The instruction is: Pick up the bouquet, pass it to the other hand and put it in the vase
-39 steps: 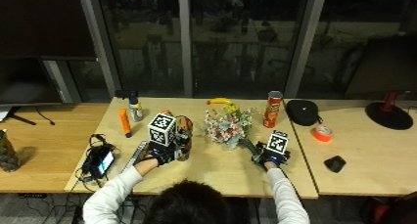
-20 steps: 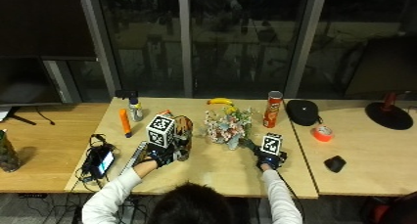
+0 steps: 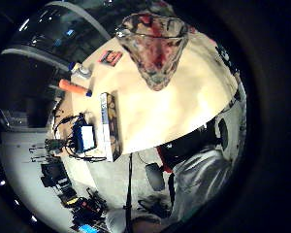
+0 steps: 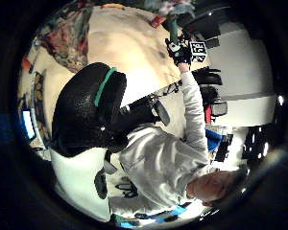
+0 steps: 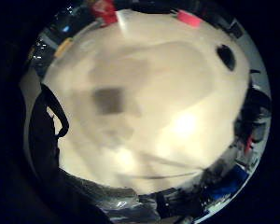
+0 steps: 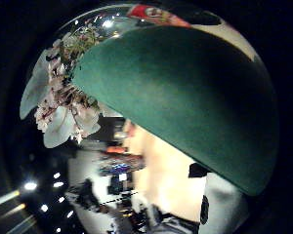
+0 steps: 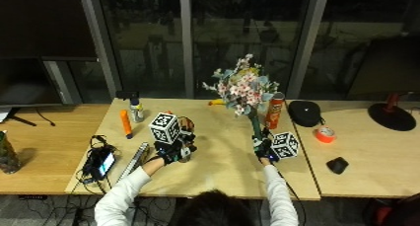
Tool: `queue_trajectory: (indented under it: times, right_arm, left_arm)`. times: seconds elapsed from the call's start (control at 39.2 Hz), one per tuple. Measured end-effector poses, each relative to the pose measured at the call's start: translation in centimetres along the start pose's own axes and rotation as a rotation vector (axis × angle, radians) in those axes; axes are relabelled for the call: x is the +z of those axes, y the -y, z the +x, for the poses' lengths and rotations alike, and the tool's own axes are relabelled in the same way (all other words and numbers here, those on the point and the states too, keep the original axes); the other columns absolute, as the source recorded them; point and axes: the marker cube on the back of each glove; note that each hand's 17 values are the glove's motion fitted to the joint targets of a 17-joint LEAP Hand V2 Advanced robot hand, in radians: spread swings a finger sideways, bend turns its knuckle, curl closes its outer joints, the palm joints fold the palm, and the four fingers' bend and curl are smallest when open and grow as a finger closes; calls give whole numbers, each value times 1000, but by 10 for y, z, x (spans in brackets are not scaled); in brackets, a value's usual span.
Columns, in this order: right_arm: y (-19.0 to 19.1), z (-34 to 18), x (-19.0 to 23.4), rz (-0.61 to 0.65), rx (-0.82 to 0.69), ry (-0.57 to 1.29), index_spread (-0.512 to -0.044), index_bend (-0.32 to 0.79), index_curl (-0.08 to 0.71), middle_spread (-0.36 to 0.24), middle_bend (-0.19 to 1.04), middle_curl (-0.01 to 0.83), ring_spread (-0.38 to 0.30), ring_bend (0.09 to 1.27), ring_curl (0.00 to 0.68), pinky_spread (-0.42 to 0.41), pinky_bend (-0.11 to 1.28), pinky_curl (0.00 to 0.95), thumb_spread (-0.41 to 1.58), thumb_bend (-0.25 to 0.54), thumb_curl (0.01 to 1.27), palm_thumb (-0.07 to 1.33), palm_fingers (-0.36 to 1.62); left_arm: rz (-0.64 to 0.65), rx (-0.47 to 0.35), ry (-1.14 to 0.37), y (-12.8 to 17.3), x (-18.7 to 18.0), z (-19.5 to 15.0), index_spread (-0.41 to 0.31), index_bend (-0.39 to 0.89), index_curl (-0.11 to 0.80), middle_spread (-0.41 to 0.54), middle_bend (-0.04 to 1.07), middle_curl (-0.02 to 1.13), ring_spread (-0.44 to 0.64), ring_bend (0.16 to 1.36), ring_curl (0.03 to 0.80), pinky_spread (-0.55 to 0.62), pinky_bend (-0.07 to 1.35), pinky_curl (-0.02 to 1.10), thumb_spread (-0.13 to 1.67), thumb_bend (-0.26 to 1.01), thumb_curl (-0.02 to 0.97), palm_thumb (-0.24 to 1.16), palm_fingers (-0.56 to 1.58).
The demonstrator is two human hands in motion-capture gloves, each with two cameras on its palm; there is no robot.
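Both gloved hands are up over the worktop [image 7: 216, 171]: the right hand [image 7: 263, 148] has its grip curled round the green stem of the bouquet [image 7: 241, 90] and holds it upright in the air, blossoms high above the wood — in the right thumb-side palm view that stem fills much of the picture, with pale flowers [image 6: 58, 105] beside it. The left hand [image 7: 172, 149] is at the patterned vase [image 7: 186, 130], which stands on the worktop just beside it, though whether its grip is clenched round the vase cannot be told; an orange marker [image 7: 124, 123], a small bottle [image 7: 136, 110], a red can [image 7: 274, 110] and a phone [image 7: 104, 163] also rest on the wood.
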Motion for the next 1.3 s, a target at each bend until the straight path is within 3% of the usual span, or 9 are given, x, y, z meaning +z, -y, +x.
queue_trajectory:
  times: [0.15,0.41,0.56,0.92,1.02,1.07,1.15,1.25,1.3]
  right_arm:
    - [13,-60,-8,12,-159,368,-215,551,433,-159,791,622,-199,950,522,-249,734,450,1086,29,430,1010,1451]
    - [-34,-162,-34,-32,-349,664,-209,499,477,-154,835,634,-192,1004,542,-237,782,486,927,-4,516,1061,1389]
    - [-54,-192,-24,-85,-413,754,-211,490,503,-152,841,635,-190,1014,546,-235,788,497,854,-15,556,1067,1382]
    - [-83,-210,23,-218,-492,858,-215,462,550,-151,849,635,-186,1021,545,-231,787,506,754,-18,630,1069,1373]
    - [-87,-210,44,-239,-513,865,-215,455,562,-150,849,635,-186,1021,543,-231,786,507,740,-19,646,1067,1373]
    - [-95,-213,49,-255,-509,856,-216,452,568,-151,847,635,-186,1022,543,-231,786,508,729,-20,653,1065,1371]
    - [-105,-218,54,-269,-514,850,-217,452,578,-150,848,635,-186,1021,542,-231,784,508,726,-18,663,1064,1374]
    - [-108,-220,60,-248,-600,848,-217,443,587,-150,853,634,-186,1026,542,-235,781,509,746,-12,674,1072,1377]
    - [-107,-220,66,-234,-658,849,-217,440,593,-150,854,633,-186,1027,542,-236,780,509,751,-14,678,1072,1377]
  left_arm:
    - [83,49,-221,28,-18,24,58,166,309,279,192,355,415,487,246,405,250,334,1221,-11,270,307,235]
    - [302,88,-855,85,-66,65,76,167,326,249,197,359,386,482,250,391,212,328,1179,-1,298,389,299]
    - [311,100,-1020,97,-89,96,106,115,311,266,190,366,386,502,265,392,218,339,1120,-15,318,426,242]
    - [306,73,-1238,125,-74,121,147,109,262,284,196,363,370,569,281,374,280,353,1019,-21,344,490,216]
    - [322,68,-1265,134,-70,123,135,96,247,223,208,365,279,597,281,271,325,357,1000,-21,353,517,364]
    - [291,64,-1295,140,-66,123,103,50,233,148,212,376,147,655,311,113,469,409,989,-12,359,544,622]
    - [288,39,-1313,151,-57,118,56,58,219,62,214,368,11,674,306,-39,524,396,972,-1,370,592,826]
    - [357,-15,-1293,149,-57,115,-56,182,262,-77,360,414,-142,627,317,-174,511,409,922,33,411,721,1217]
    - [378,-44,-1279,147,-58,114,-117,229,293,-134,443,455,-214,685,356,-230,514,428,852,17,434,740,1405]
